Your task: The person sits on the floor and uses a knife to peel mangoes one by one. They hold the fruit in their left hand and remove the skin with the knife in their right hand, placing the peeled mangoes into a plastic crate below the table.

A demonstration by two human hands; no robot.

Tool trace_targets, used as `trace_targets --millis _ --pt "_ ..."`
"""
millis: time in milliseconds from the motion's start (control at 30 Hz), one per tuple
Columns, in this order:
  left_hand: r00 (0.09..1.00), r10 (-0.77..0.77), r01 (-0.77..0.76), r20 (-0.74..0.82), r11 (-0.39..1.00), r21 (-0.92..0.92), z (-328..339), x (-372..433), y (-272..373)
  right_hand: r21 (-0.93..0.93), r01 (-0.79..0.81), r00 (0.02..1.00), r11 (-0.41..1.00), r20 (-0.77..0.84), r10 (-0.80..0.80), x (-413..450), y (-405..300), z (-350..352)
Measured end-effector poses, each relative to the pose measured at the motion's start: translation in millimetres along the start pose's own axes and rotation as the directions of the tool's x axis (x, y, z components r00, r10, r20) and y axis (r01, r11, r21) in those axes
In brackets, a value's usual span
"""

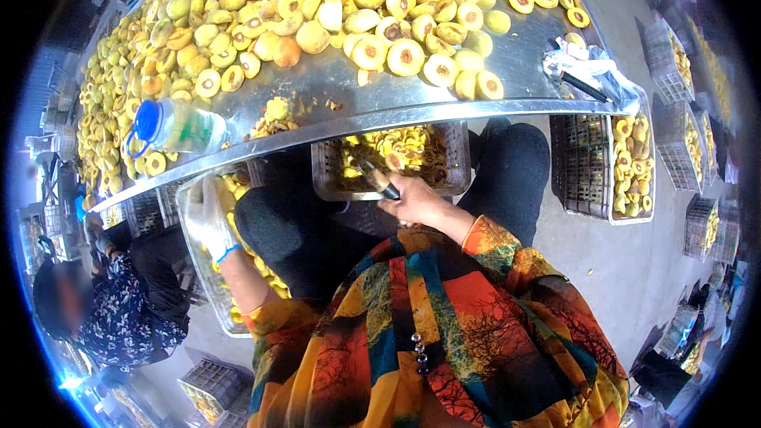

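Note:
My right hand (414, 197) grips a pitting tool (377, 179) with a dark-ended handle. Its metal tip points into a plastic crate (351, 195) between my knees, which holds pits and yellow fruit scraps (410, 141). My left hand (209, 217), in a white glove with a blue cuff, is over a pale crate (193, 270) of yellow fruit pieces (270, 276) beside my knee. It is blurred, and whether it holds anything is unclear. Ahead, halved yellow peaches (368, 52) are heaped on a metal table (380, 95).
A blue-capped plastic bottle (178, 126) lies near the table edge, by a small pile of scraps (274, 117). At the right corner are a plastic bag (585, 65) and a black marker (585, 87). A filled crate (582, 169) stands at right. Another person (128, 309) sits at left.

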State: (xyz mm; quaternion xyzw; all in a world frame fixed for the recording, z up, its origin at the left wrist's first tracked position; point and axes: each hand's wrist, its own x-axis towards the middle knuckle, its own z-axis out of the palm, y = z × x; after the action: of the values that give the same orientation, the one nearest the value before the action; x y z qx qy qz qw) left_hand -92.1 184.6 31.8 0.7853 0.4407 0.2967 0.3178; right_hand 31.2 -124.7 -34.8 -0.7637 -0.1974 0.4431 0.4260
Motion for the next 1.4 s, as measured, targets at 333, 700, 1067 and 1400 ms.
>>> trace_targets --millis 333,700,1067,1400 --pt "0.756 0.281 -0.498 0.591 0.833 0.242 170 8 166 -0.210 0.145 0.954 0.967 -0.229 -0.193 -5 9 -8" --pt "0.435 0.200 -0.092 0.878 0.980 -0.177 158 -31 169 0.255 0.370 0.787 0.893 -0.596 -0.156 -27 -6 -50" --pt "0.656 -0.017 0.746 0.754 0.162 -0.645 140 -106 117 0.364 0.314 0.880 0.877 -0.458 -0.125 -3 -50 -6" --pt "0.669 0.055 0.726 0.742 0.165 -0.667 140 -110 125 -0.226 0.196 0.864 0.954 -0.420 -0.277 -27 -48 -9"
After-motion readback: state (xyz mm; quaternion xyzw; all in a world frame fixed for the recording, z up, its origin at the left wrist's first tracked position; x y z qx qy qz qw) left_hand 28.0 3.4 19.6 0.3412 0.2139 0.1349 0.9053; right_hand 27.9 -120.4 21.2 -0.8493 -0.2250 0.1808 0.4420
